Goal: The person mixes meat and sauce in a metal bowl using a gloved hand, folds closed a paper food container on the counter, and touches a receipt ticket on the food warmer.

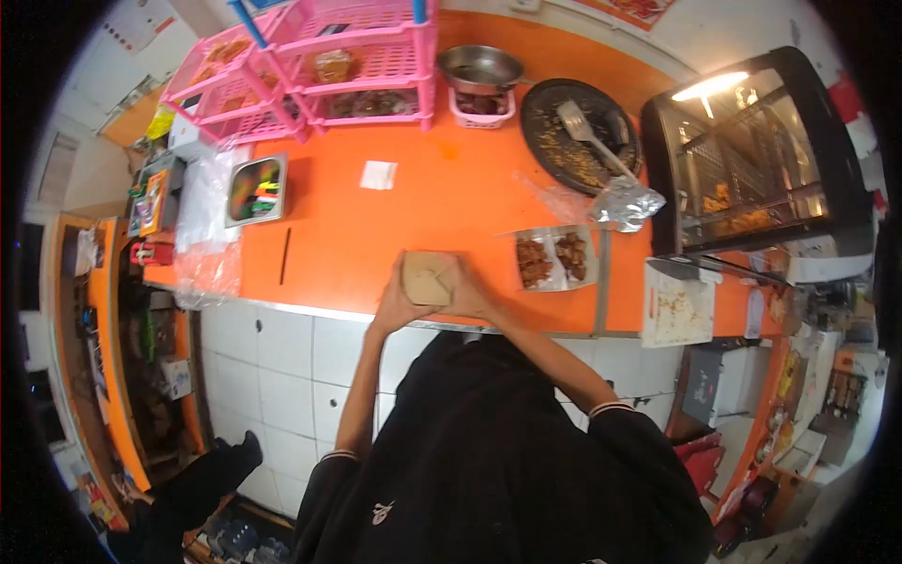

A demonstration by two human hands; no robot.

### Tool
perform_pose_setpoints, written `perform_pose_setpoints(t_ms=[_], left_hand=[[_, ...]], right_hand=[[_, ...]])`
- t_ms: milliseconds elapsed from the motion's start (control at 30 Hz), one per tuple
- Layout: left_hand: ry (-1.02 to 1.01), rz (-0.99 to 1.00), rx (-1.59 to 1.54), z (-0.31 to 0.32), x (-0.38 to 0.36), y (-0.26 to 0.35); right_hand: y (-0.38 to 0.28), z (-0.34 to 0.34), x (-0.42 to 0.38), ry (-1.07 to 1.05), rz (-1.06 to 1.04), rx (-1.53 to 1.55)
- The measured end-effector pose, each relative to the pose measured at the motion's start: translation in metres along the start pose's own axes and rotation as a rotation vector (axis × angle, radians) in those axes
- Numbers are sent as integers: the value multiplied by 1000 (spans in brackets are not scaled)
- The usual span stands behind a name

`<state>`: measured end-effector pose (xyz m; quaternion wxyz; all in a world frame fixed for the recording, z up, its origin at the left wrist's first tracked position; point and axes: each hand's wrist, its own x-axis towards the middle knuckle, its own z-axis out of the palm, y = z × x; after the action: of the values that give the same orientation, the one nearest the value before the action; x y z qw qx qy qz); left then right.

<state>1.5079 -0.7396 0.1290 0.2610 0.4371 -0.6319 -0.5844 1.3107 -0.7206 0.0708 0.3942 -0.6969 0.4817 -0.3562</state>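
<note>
Between my two hands sits a small brown cardboard food box (429,279) with its top flaps folded over, close to the front edge of the orange counter (366,226). My left hand (396,305) is wrapped round its left side. On the opposite side my right hand (470,294) grips the box too, fingers partly hidden behind it. To the right lies an open paper box (554,281) holding browned pieces of food in two groups.
Pink rack shelves (366,61) stand at the back left. A steel tin (256,192) with colourful items sits left. Rightward are a black round pan (564,141) with a spatula, crumpled foil (628,204), a white cutting board (678,305) and a lit glass display case (752,160).
</note>
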Motion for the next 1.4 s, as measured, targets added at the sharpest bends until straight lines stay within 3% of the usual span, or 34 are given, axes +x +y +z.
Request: perform_pose_setpoints(t_ms=[67,133,167,233,300,333,400,433,467,533,600,667,733,867,933,1000,1133,1233,1333,1400], left_hand=[[-53,11,-13,-3,-4,-17],[85,70,-395,-3,-4,-41],[75,75,-395,1,-6,-41],[105,-46,-831,11,-18,-5],[100,-130,-702,14,-15,0],[120,-205,-570,17,-11,5],[126,-234,-593,28,-14,7],[160,-216,-631,32,-14,2],[198,-199,-666,34,-14,-2],[243,-194,-699,44,-14,3],[272,-170,-734,58,-14,16],[303,-269,-726,58,-11,36],[322,-157,-353,57,-10,30],[294,-181,-452,58,-15,39],[259,-233,-475,55,-19,28],[336,-296,-558,57,-24,19],[440,-315,-631,58,-28,0],[454,-324,-674,56,-30,-2],[431,-309,-662,50,-25,8],[417,-298,-641,50,-25,9]], right_hand=[[-19,-2,-4,116,-82,-110],[-27,-4,-7,159,-105,-46],[-27,-4,-7,219,-98,-45],[-32,-1,-16,288,-78,-47],[-42,-10,-25,95,-109,-67],[-47,-16,-26,113,-102,-85],[-55,-23,-30,78,-60,42],[-59,-26,-37,77,17,306],[-61,-27,-39,88,16,307],[-65,-22,-39,246,355,887],[-73,-15,-33,337,389,900],[-74,-11,-30,423,427,915],[-63,-20,-29,368,395,805],[-64,-21,-32,337,521,787],[-20,-8,-32,560,506,640],[-70,-41,-18,463,621,1011],[-58,-18,-16,336,420,826],[-53,-10,-24,484,558,924],[-49,-10,-20,309,460,861],[-45,-1,-22,463,590,918]])
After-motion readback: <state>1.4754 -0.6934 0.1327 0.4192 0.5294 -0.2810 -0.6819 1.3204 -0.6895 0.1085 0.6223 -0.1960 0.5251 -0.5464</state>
